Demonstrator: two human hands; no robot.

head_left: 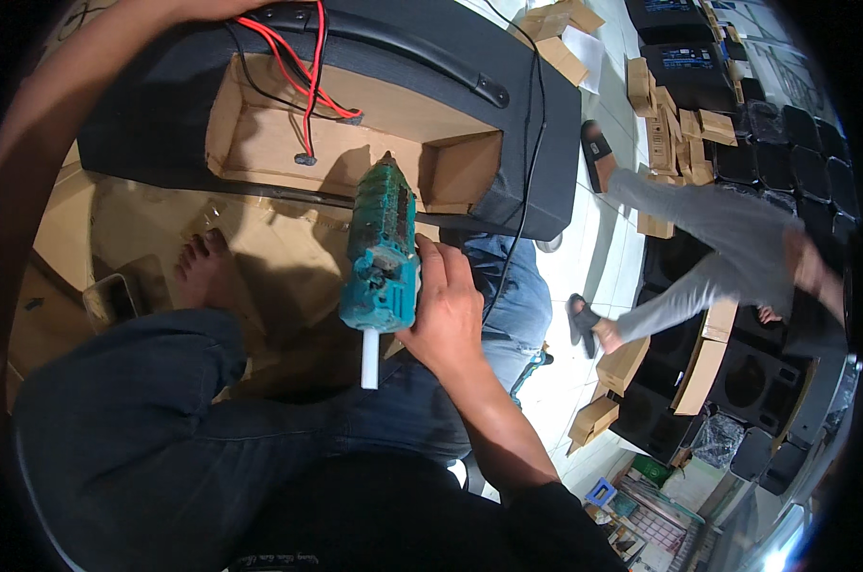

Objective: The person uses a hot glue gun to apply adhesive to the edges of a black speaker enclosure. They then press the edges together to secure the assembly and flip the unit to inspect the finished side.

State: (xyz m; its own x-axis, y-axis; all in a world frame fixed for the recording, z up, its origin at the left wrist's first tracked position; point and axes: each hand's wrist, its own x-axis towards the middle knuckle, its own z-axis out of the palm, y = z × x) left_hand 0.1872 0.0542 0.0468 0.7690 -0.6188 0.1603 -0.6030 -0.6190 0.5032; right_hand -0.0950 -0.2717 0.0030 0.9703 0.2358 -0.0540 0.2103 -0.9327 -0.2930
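My right hand (450,303) is wrapped round a worn teal hot glue gun (382,238), with a white glue stick (370,358) poking out of its back end. The gun's nozzle points into the bare-wood recess (465,172) of a black-covered speaker cabinet (536,167). Red and black wires (312,91) come up through two dark-plugged holes in the recess. At the top edge, my left hand (203,8) is by the upper ends of these wires; its fingers are mostly cut off. A black strap handle (403,59) runs along the cabinet.
Under the cabinet lies cardboard (284,238), with my bare foot (205,270) on it. A black cable (536,124) hangs across the cabinet's right end. A person in grey trousers (684,214) walks at right among cardboard boxes (665,143) and black speaker cabinets (751,381).
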